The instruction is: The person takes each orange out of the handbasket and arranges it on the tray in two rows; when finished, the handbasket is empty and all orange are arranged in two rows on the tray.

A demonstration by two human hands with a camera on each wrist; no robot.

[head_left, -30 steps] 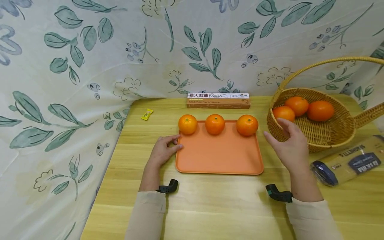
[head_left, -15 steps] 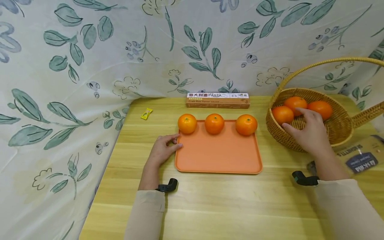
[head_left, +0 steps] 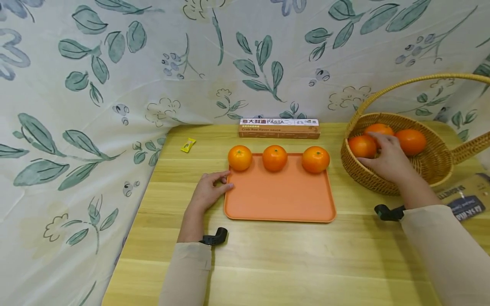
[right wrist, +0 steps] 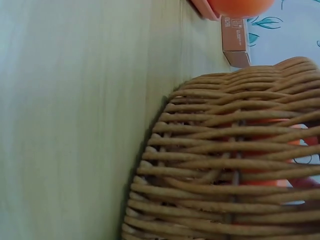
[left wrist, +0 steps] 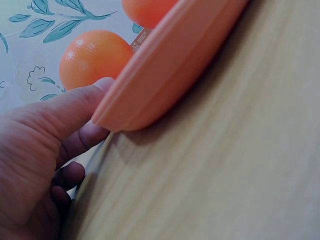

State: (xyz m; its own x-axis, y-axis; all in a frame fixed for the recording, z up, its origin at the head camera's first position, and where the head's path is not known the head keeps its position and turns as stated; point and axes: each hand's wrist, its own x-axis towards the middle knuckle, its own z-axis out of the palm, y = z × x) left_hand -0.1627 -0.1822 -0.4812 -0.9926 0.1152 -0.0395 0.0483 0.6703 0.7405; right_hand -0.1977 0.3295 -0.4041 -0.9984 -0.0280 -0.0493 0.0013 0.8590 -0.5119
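An orange-coloured tray (head_left: pixel 281 195) lies on the table, with three oranges in a row along its far edge: a left one (head_left: pixel 240 158), a middle one (head_left: pixel 274 158) and a right one (head_left: pixel 315 159). My left hand (head_left: pixel 208 191) pinches the tray's left rim, thumb on top and fingers below, as the left wrist view shows. Inside the wicker basket (head_left: pixel 444 163), my right hand (head_left: pixel 392 159) grips the nearest-left orange (head_left: pixel 361 146), thumb on its near side and fingers over its right. Another orange (head_left: pixel 379 128) sits behind it, partly hidden by the fingers, and one more (head_left: pixel 411 141) lies to the right.
Behind the tray stands a pasta box (head_left: pixel 279 128). A small yellow candy packet (head_left: pixel 188 145) lies at the back left. At the right, a spaghetti bag (head_left: pixel 465 199) is partly covered by my right arm. The basket's tall handle (head_left: pixel 417 77) arches over it; a patterned cloth (head_left: pixel 153 63) hangs behind.
My right hand has moved right and into the basket, and its fingers have closed about the left orange. The left hand has stayed at the tray's rim.
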